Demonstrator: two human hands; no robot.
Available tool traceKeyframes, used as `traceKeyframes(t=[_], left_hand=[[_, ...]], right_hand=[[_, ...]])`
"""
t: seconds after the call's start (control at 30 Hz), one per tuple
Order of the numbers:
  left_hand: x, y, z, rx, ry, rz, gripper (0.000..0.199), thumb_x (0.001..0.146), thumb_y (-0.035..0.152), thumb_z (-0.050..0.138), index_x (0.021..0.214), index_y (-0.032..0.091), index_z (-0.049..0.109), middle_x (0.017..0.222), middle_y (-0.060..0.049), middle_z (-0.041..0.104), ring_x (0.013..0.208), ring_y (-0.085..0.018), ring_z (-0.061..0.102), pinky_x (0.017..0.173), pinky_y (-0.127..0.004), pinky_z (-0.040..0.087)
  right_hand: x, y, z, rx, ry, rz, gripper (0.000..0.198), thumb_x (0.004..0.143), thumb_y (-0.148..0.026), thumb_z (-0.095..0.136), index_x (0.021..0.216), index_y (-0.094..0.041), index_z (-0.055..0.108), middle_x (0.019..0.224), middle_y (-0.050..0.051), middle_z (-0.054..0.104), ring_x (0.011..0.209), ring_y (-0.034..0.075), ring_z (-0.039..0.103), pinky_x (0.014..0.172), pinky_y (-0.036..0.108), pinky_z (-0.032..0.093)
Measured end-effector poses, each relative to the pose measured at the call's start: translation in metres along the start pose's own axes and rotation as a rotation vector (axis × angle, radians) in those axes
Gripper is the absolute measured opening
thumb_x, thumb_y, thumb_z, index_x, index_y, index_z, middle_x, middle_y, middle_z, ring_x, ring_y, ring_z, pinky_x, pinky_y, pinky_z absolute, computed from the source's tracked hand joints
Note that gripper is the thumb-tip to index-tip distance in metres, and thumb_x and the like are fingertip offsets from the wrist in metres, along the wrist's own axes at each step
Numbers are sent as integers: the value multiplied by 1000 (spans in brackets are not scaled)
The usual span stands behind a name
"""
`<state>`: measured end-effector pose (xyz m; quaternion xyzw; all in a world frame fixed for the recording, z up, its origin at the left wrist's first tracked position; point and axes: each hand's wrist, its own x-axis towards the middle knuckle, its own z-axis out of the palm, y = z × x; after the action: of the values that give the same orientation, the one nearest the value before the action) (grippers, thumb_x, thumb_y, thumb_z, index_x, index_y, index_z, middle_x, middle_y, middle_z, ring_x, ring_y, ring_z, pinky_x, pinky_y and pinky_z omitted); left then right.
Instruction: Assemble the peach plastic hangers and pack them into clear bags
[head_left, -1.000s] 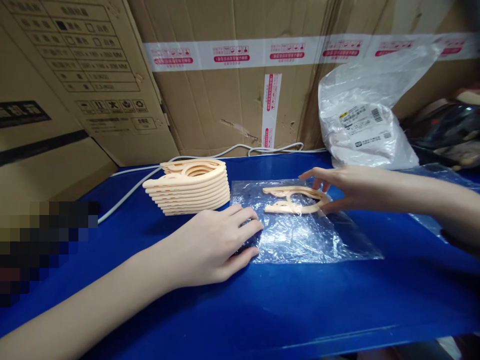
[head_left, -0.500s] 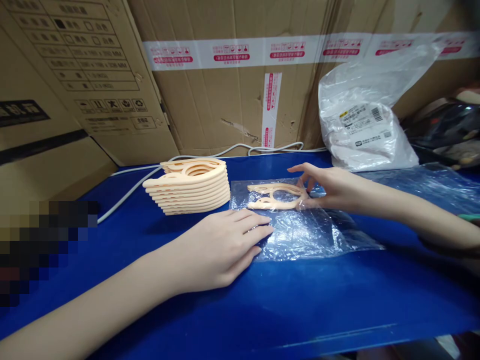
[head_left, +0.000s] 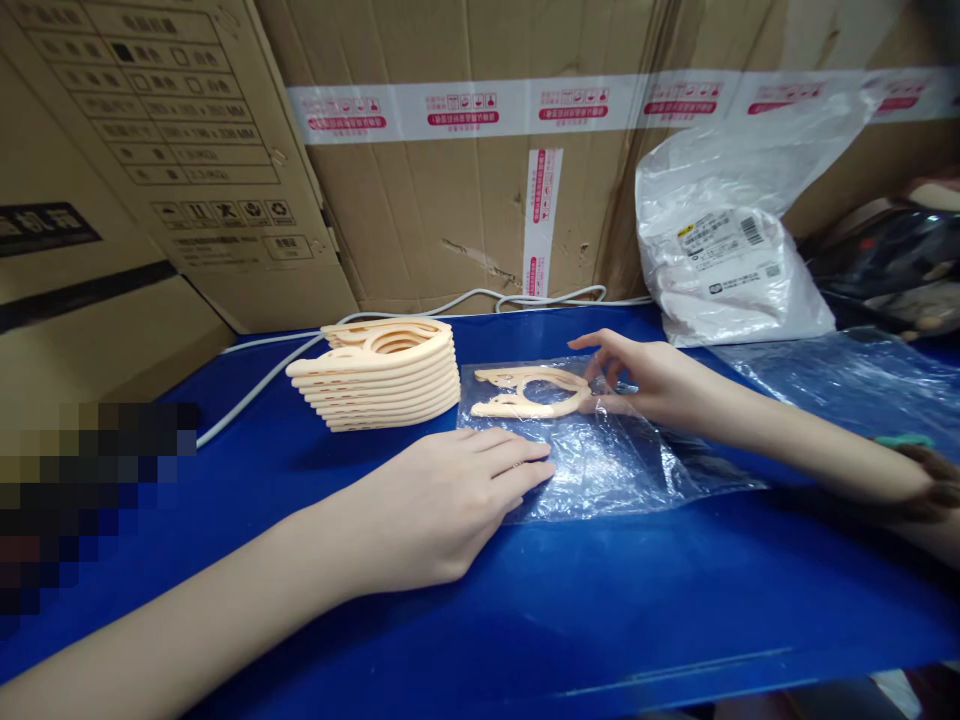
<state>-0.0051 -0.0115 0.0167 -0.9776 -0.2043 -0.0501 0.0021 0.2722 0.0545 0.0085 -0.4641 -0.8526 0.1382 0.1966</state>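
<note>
A cream folding hanger (head_left: pixel 491 408), folded up, lies at the clear plastic bag (head_left: pixel 585 480) and appears to be inside it. My right hand (head_left: pixel 626 375) grips the hanger's rounded right end, thumb on the near side and index finger stretched out above. Flat on the bag's near left part rests my left hand (head_left: pixel 450 500), its fingers extended and slightly apart. To the left of the bag stands a neat stack of matching folded hangers (head_left: pixel 382 385).
Cardboard boxes (head_left: pixel 450 210) wall off the back and left of the blue table (head_left: pixel 600 620). A white cable (head_left: pixel 262 385) runs along the rear. A white plastic bag (head_left: pixel 727 250) stands at the back right, with more clear plastic (head_left: pixel 862 380) in front of it.
My right hand has slid the folding hanger a little to the left, further along the bag. My left hand stays on the bag, with its fingers shifted slightly.
</note>
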Motion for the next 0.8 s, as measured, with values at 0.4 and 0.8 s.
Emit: traceKeyframes(t=[0.4,0.8], left_hand=[[0,-1,4,0,20,18,41,95,12,41,135,11,53,141,-10,56,125,-25,54,104,-41,47],[-16,-25,-50,-75,321,-203,54,96,37,53,146,24,37,150,-6,44,138,-24,40,116,-41,31]], right_hand=[[0,-5,5,25,9,-15,52,83,-43,65,126,-18,48,88,3,67,75,19,60,69,34,44],[-7,-9,-15,-215,-6,53,51,85,-37,58,131,-17,49,84,3,67,66,18,58,59,32,40]])
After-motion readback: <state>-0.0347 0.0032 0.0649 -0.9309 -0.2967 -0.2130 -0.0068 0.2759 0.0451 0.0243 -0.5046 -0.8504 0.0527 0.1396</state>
